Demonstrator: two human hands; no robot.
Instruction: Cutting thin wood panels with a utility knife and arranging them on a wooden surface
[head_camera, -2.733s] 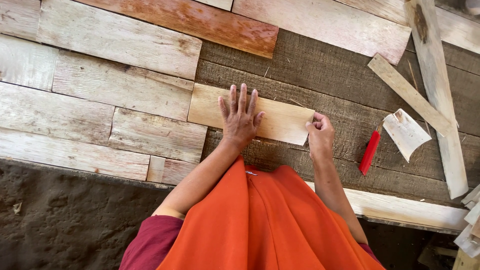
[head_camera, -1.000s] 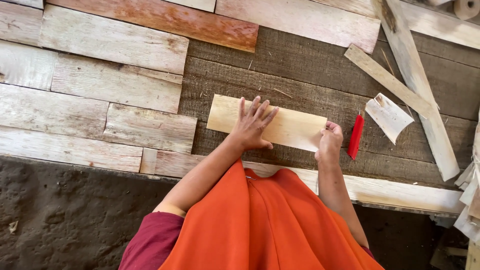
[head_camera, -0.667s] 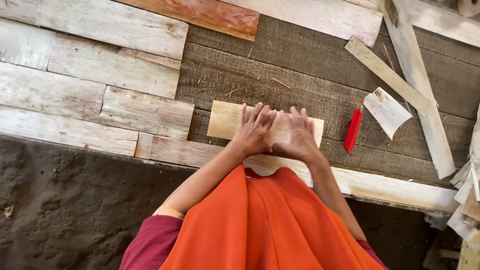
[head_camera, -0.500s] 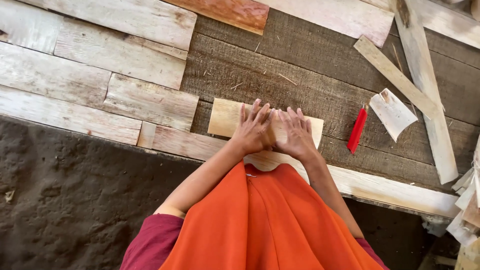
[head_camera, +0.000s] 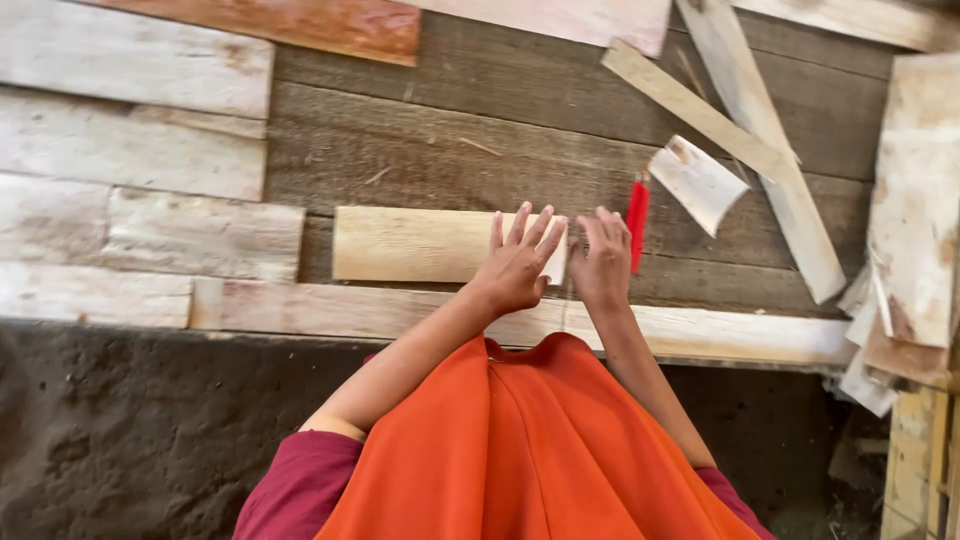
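Bright, even daylight with soft shadows, no glare, and slight motion blur throughout.

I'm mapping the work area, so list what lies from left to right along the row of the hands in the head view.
Pale whitewashed planks → light wooden board → left hand → right hand → red marker → small white scrap of wood → stack of pale boards.
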